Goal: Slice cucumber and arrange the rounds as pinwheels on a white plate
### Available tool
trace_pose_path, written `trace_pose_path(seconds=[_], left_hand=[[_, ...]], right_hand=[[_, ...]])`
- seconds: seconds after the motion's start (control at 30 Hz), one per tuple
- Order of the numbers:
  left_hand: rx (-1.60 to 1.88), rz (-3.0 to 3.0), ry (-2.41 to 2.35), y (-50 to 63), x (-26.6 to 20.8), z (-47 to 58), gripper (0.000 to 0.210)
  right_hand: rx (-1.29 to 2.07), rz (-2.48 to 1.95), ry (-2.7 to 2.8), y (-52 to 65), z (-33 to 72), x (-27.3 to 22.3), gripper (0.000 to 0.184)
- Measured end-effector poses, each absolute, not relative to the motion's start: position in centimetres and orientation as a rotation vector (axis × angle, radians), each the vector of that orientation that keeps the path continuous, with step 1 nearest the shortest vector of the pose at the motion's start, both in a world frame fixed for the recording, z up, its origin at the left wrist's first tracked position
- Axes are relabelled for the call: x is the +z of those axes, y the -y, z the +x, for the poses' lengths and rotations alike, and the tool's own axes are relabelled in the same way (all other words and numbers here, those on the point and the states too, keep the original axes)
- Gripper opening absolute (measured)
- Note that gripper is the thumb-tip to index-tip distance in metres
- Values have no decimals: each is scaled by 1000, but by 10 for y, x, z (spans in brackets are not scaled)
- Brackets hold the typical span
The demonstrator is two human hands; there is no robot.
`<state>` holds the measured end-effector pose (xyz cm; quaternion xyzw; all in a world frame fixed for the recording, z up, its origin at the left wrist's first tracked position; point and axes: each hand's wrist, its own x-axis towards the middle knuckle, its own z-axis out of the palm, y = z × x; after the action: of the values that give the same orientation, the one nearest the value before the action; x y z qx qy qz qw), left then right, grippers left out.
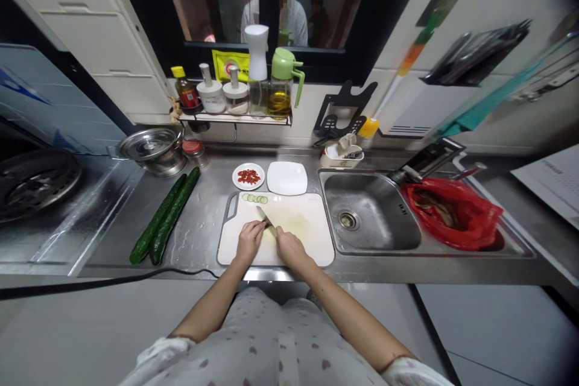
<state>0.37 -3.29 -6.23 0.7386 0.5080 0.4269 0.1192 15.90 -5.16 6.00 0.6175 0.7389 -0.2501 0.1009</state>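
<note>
My right hand [290, 248] is closed round the handle of a kitchen knife [263, 215]. The blade slants up and left over the white cutting board [312, 223]. My left hand [250, 240] is closed, its fingertips pinched together beside the blade; whatever they hold is too small and hidden to make out. A row of several thin cucumber slices [256, 198] lies along the board's far left edge. A damp greenish patch shows on the board right of the knife. Just beyond the board are a small plate of chopped red pieces [248, 176] and a white square plate [286, 178].
Two whole cucumbers [168, 217] lie left of the board, near a lidded steel pot [154, 151] and a red-capped jar [194, 154]. Right of it is the sink [375, 226], with a red plastic bag [452, 217] beyond. A seasoning rack [235, 119] hangs behind.
</note>
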Motion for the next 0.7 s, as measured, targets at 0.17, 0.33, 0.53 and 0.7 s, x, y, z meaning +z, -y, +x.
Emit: trace_pose_path(seconds=[0.17,0.33,0.53,0.7], left_hand=[[1255,2150,-1490,33,-61,4,25],[1258,2144,-1491,32,-61,4,24],[1241,2140,-1480,32,-62,4,26],[1238,2138,-1474,32,-62,4,26]], right_hand=[[-768,1813,-2147,56,158,61,38],[-795,1804,-2099,65,163,65,40],[-810,1780,-2121,67,166,67,41],[-805,1777,-2125,61,163,66,39]])
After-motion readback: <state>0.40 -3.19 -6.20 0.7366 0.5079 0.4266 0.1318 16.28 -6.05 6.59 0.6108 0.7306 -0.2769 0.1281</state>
